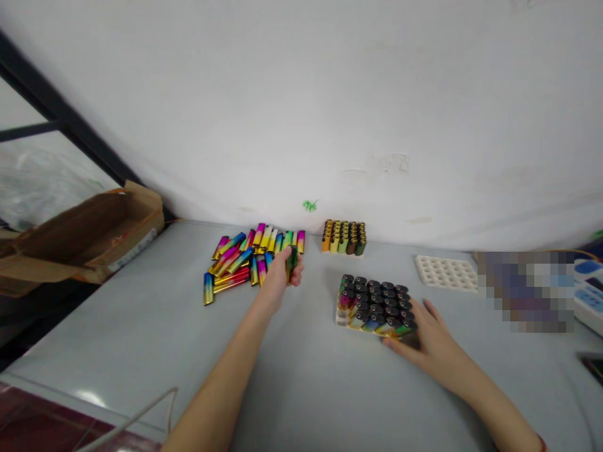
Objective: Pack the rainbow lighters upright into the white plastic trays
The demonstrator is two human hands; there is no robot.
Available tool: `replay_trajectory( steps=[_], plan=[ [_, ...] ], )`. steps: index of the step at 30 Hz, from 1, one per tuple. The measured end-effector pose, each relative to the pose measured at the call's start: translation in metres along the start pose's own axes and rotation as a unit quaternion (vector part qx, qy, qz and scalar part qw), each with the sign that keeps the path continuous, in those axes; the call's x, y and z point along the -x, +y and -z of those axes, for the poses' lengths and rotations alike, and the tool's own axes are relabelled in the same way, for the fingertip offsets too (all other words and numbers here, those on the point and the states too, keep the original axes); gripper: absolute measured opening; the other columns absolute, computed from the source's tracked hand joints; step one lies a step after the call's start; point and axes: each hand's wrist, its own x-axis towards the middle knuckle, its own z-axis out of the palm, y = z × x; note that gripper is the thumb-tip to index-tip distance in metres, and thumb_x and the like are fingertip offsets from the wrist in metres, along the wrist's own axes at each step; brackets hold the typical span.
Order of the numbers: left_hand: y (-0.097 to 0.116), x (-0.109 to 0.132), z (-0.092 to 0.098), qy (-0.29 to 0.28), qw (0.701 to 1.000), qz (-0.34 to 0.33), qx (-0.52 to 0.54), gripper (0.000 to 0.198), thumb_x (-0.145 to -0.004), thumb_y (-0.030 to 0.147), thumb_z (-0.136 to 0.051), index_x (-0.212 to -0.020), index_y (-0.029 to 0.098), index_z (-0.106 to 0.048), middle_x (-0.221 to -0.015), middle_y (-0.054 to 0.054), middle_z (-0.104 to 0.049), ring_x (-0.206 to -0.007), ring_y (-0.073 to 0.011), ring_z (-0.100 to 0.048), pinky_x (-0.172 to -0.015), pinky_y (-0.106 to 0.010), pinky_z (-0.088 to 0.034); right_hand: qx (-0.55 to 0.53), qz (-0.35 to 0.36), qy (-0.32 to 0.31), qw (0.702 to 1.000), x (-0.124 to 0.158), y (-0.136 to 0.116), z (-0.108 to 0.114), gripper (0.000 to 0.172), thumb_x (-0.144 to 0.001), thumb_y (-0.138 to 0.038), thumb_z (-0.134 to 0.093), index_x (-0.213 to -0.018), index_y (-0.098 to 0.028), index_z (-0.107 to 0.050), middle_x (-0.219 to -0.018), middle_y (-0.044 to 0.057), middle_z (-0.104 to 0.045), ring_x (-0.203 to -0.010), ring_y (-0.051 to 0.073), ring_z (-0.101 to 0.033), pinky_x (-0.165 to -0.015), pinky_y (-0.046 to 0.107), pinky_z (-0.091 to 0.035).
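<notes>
- A torn cardboard box (89,235), brown and matte with its flaps folded open, sits at the table's (141,339) left edge, partly hanging off it.
- The table is smooth, pale grey and slightly glossy; a thin white cable (141,414) curves over its near left corner.
- A loose pile (249,257) of slim, rectangular lighters with shiny rainbow-metal shells lies toward the far edge, left of the middle, lying flat and crossing one another.
- The left hand (280,276) reaches to the right side of the pile, fingers curled tight around one dark green lighter (292,260), held roughly upright.
- A small block (343,237) of gold and orange lighters stands upright against the wall at the far edge.
- A white plastic tray (340,314) near the middle holds rows of upright lighters with black caps (377,298), packed close.
- The right hand (431,342) lies flat and open, fingers spread against the tray's near right corner.
- An empty white tray (446,273), a grid of round holes, lies toward the far right.
</notes>
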Motion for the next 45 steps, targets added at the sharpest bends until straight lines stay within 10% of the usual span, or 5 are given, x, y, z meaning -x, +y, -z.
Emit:
replay_trajectory(
  steps=[45],
  plan=[
    [-0.023, 0.016, -0.032, -0.133, 0.979, 0.071, 0.138, 0.031, -0.084, 0.042, -0.04, -0.065, 0.018, -0.045, -0.053, 0.005, -0.034, -0.046, -0.0088, -0.031, -0.048, -0.019, -0.032, 0.003, -0.004, -0.005, 1.0, 0.001, 0.001, 0.0, 0.068, -0.087, -0.051, -0.06, -0.142, -0.02, -0.038, -0.14, 0.019, -0.056, -0.135, 0.034, -0.047, -0.115, 0.064, -0.024]
  ],
)
